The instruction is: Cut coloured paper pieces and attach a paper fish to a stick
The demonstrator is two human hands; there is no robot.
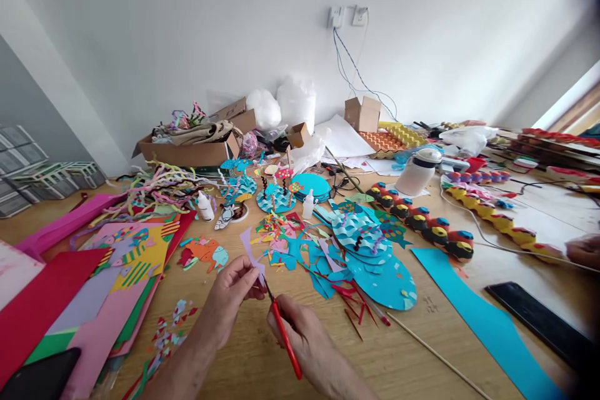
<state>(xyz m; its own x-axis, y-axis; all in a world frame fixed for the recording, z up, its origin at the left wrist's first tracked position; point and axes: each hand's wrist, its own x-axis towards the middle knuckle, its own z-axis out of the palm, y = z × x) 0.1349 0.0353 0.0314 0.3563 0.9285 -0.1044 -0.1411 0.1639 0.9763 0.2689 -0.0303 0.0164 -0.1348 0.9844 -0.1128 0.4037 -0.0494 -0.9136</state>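
Note:
My left hand (234, 290) pinches a strip of lilac paper (248, 247) between thumb and fingers, its upper end sticking up. My right hand (300, 325) is closed around red-handled scissors (287, 339), their dark blades pointing up at the lower part of the paper. Just beyond the hands lies a heap of cut paper scraps (285, 234) in blue, pink and yellow. Orange and blue paper fish (206, 253) rest to the left of the heap. Small colourful snippets (171, 331) are scattered beside my left forearm.
Coloured paper sheets (89, 325) are stacked at left. Blue paper discs (391, 281), painted egg-carton strips (422, 225), a phone (539, 319) and a wooden stick (435, 353) lie at right. Glue bottles (205, 207) and an open cardboard box (187, 153) stand farther back. Another person's hand (584, 250) shows at the right edge.

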